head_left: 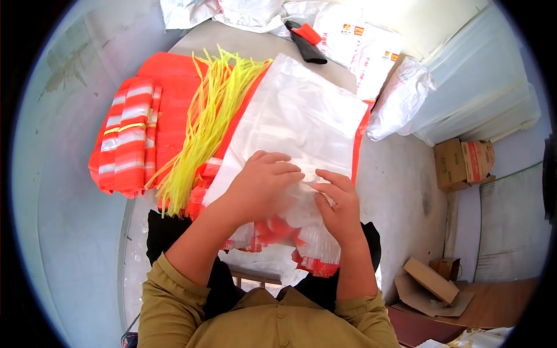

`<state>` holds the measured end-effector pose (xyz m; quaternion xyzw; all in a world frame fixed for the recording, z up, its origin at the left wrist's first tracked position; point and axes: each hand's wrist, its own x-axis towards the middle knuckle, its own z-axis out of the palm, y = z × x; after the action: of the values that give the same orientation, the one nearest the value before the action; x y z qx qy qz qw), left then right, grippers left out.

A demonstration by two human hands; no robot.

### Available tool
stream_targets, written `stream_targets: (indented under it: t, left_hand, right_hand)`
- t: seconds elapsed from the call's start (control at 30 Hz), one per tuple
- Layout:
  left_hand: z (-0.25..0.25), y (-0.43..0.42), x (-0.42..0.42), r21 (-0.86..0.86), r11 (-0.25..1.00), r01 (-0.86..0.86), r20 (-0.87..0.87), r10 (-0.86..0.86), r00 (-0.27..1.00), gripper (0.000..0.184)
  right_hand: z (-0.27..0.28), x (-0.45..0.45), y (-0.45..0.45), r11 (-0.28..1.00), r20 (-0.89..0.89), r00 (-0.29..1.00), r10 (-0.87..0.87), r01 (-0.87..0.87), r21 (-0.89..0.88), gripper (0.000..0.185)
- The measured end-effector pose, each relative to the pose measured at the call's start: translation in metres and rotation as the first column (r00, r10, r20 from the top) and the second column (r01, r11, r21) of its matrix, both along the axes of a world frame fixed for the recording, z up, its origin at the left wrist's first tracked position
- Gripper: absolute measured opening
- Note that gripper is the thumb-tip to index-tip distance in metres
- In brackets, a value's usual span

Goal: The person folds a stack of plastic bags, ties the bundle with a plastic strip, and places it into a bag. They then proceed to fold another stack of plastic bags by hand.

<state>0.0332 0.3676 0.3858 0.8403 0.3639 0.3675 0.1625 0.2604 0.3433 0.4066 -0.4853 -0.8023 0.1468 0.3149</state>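
Observation:
Clear plastic bags point(301, 107) lie in a flat stack over orange-red material in front of me. My left hand point(261, 185) rests on the near part of the stack, its fingers reaching right; part of it is blurred. Close beside it, my right hand point(337, 203) has thumb and fingers bent around a bit of clear plastic. Below the hands hang crinkled bag ends with red edges point(319, 255). A bundle of yellow strips point(214, 122) lies left of the bags, and folded orange cloth with silver bands point(129, 136) sits farther left.
White sacks point(348, 43) and a black object with a red piece point(306, 43) are at the far end of the table point(232, 42). Cardboard boxes point(464, 164) stand at the right. Opened cardboard point(429, 287) lies lower right.

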Motion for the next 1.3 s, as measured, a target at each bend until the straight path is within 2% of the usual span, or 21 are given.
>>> stream_targets:
  t: [0.13, 0.23, 0.33, 0.37, 0.47, 0.5, 0.67, 0.77, 0.83, 0.87, 0.93, 1.0, 1.03, 1.13, 1.3]
  left_hand:
    - [-0.007, 0.002, 0.009, 0.045, 0.999, -0.014, -0.007, 0.015, 1.0, 0.035]
    - [-0.011, 0.003, 0.013, 0.048, 0.998, -0.035, -0.029, 0.037, 0.999, 0.031]
    - [-0.014, 0.006, 0.014, -0.071, 0.997, -0.027, 0.072, 0.032, 0.997, 0.027]
    - [-0.014, 0.006, 0.014, -0.105, 0.994, -0.042, 0.083, 0.051, 0.995, 0.026]
    - [-0.014, 0.006, 0.014, -0.173, 0.982, -0.073, 0.135, 0.097, 0.986, 0.022]
    - [-0.013, 0.005, 0.015, -0.175, 0.982, -0.073, 0.168, 0.103, 0.98, 0.02]
    - [-0.016, 0.005, 0.015, -0.203, 0.977, -0.071, 0.243, 0.12, 0.963, 0.018]
    - [-0.013, 0.005, 0.015, -0.229, 0.972, -0.059, 0.25, 0.117, 0.961, 0.018]
    - [-0.013, 0.004, 0.016, -0.24, 0.969, -0.062, 0.248, 0.123, 0.961, 0.018]
    - [-0.014, 0.004, 0.016, -0.222, 0.972, -0.07, 0.237, 0.123, 0.964, 0.018]
    - [-0.016, 0.004, 0.017, -0.187, 0.979, -0.084, 0.213, 0.124, 0.969, 0.017]
    - [-0.012, 0.004, 0.015, -0.197, 0.979, -0.055, 0.156, 0.087, 0.984, 0.02]
    - [-0.012, 0.004, 0.014, -0.203, 0.978, -0.043, 0.127, 0.07, 0.989, 0.022]
    - [-0.016, 0.005, 0.013, -0.051, 0.999, 0.015, 0.016, -0.014, 1.0, 0.023]
    - [-0.016, 0.001, 0.011, 0.106, 0.993, 0.06, -0.093, -0.05, 0.994, 0.029]
  right_hand:
    - [-0.003, -0.01, -0.003, 0.998, -0.064, 0.996, 0.064, -0.066, -0.024, 0.029]
    - [-0.002, -0.004, -0.003, 1.0, -0.062, 0.998, -0.006, 0.006, 0.003, 0.032]
    - [-0.008, 0.027, 0.0, 0.95, -0.325, 0.902, -0.284, 0.22, -0.219, 0.033]
    - [-0.003, 0.035, -0.002, 0.918, -0.318, 0.876, -0.363, 0.279, -0.281, 0.034]
    - [-0.006, 0.056, -0.008, 0.889, -0.384, 0.825, -0.415, 0.278, -0.363, 0.037]
    - [-0.01, 0.063, -0.01, 0.877, -0.327, 0.849, -0.416, 0.279, -0.391, 0.041]
    - [-0.032, 0.071, -0.008, 0.885, -0.362, 0.864, -0.35, 0.178, -0.431, 0.047]
    - [-0.032, 0.063, -0.004, 0.932, -0.381, 0.88, -0.283, 0.157, -0.328, 0.047]
    - [-0.016, 0.049, -0.009, 0.923, -0.409, 0.865, -0.292, 0.142, -0.358, 0.047]
    - [0.003, 0.039, -0.017, 0.89, -0.425, 0.843, -0.33, 0.127, -0.438, 0.046]
    - [0.01, 0.036, -0.027, 0.849, -0.479, 0.805, -0.349, 0.056, -0.525, 0.044]
    - [0.003, 0.043, -0.04, 0.843, -0.561, 0.768, -0.31, -0.05, -0.535, 0.041]
    - [0.0, 0.048, -0.046, 0.822, -0.542, 0.78, -0.314, -0.062, -0.566, 0.039]
    - [-0.003, 0.061, -0.056, 0.764, -0.504, 0.799, -0.327, -0.091, -0.639, 0.036]
    - [0.004, 0.054, -0.039, 0.672, -0.464, 0.788, -0.404, -0.088, -0.735, 0.033]
